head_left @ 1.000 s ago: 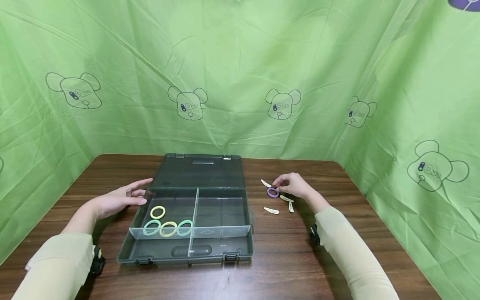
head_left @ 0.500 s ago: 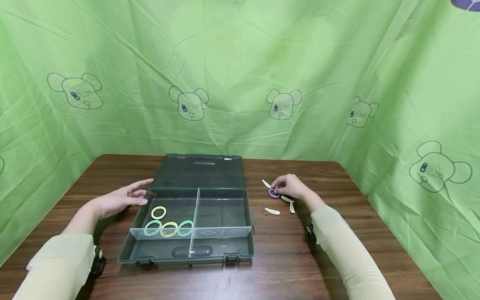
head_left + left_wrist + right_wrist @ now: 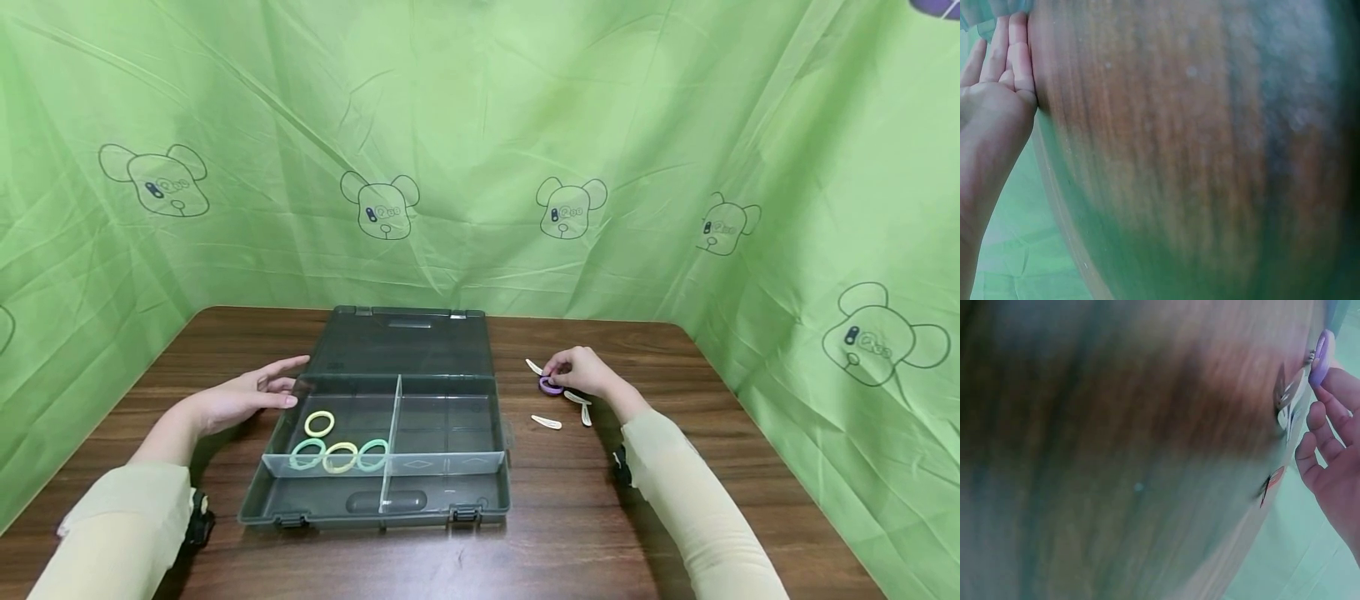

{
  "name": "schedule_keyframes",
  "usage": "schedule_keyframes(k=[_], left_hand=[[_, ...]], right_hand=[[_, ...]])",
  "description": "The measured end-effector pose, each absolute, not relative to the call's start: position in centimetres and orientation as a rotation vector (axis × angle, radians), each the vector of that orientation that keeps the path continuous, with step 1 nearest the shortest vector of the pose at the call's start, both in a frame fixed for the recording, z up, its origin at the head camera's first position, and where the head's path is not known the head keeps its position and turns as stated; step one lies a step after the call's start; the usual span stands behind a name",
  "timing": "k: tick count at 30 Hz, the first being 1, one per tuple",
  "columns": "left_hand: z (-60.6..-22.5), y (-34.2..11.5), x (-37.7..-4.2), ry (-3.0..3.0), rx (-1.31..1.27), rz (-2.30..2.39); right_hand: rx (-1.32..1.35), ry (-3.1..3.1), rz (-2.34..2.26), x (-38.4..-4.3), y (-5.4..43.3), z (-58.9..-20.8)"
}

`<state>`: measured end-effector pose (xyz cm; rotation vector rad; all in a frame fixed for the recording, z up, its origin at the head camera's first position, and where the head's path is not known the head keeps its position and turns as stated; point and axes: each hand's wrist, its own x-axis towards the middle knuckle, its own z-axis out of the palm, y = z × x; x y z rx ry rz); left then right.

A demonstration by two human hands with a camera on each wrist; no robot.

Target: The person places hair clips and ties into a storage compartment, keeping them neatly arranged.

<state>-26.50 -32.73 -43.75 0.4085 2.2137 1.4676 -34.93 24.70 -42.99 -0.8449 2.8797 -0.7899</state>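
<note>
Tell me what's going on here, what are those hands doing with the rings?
A person's right hand is pinching a purple ring over on the right side of the table, among some pale clips. Their left hand is at the left edge of an open gray box. Two yellow rings and two green rings are already in the box's left side; the purple one isn't inside yet.

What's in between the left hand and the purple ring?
In the head view, the open grey box, then a strip of brown table.
</note>
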Motion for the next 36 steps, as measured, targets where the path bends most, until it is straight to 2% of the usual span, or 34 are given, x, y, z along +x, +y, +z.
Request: schedule_keyframes(k=[18,36], left_hand=[[-43.9,-32.8,-26.6,2.236,0.413,1.457],[-44.1,-33.0,-26.6,2.208,0.42,1.478]], right_hand=[[-0.933,2.856,-0.762,-34.0,23.9,-40.9],[-0.874,2.805,-0.838,-33.0,22.2,-37.6]])
